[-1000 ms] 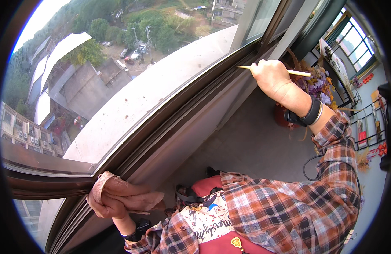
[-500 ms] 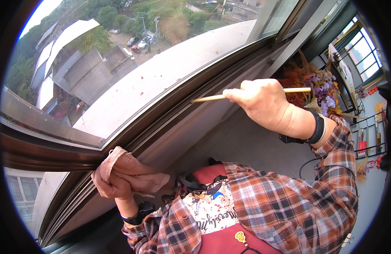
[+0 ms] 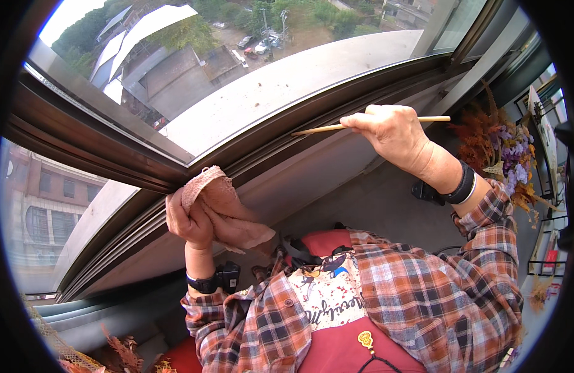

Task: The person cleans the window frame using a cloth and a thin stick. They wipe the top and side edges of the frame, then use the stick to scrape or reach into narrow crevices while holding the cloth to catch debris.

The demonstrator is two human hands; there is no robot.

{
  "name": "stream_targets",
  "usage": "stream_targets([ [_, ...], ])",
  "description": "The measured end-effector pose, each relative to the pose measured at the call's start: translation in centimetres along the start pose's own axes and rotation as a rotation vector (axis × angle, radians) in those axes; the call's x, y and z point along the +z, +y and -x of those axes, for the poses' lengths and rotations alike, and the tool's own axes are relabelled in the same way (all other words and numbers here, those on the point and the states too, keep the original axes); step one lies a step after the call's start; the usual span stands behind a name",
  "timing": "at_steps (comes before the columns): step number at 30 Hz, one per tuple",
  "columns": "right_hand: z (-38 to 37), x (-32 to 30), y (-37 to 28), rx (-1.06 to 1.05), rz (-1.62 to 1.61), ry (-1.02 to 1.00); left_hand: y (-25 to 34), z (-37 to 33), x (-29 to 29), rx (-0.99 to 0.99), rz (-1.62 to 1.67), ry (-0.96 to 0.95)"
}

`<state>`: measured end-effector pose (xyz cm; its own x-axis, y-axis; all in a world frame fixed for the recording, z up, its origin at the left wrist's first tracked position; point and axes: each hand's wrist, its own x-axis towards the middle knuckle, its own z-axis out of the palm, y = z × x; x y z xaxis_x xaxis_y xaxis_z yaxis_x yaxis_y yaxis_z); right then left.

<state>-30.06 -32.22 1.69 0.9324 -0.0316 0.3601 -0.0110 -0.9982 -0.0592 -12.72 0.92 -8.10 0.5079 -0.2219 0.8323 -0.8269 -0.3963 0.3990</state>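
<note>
My right hand (image 3: 391, 132) pinches a thin wooden stick (image 3: 324, 129), probably a chopstick. Its tapered tip rests at the grooves of the dark brown window track (image 3: 262, 148), while the other end sticks out past my knuckles. At the corner where the sash meets the sill, my left hand (image 3: 189, 219) is closed round a crumpled pink cloth (image 3: 222, 208). The cloth hangs down over the inner side of the sill, and part of it hides the track there.
Upright window frame (image 3: 100, 146) stands at my left. Beyond the glass is a pale outer ledge (image 3: 250, 99) with specks of dirt. Dried and purple flowers (image 3: 510, 146) stand at the right, beside a black wire rack (image 3: 548, 248). More dried flowers (image 3: 122, 348) are at lower left.
The view has swung left, so the scene sits further right. My right hand still holds the stick at the track, and my left still grips the cloth at the corner.
</note>
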Motion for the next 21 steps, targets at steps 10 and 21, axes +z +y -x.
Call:
stream_targets([
  [10,3.5,0.7,-0.3,0.134,-0.395,0.144,4.4,-2.0,2.0,-0.109,0.142,-0.203],
  [21,2.7,2.9,-2.5,0.070,-0.029,0.142,7.0,-4.8,8.8,-0.439,0.682,-0.582],
])
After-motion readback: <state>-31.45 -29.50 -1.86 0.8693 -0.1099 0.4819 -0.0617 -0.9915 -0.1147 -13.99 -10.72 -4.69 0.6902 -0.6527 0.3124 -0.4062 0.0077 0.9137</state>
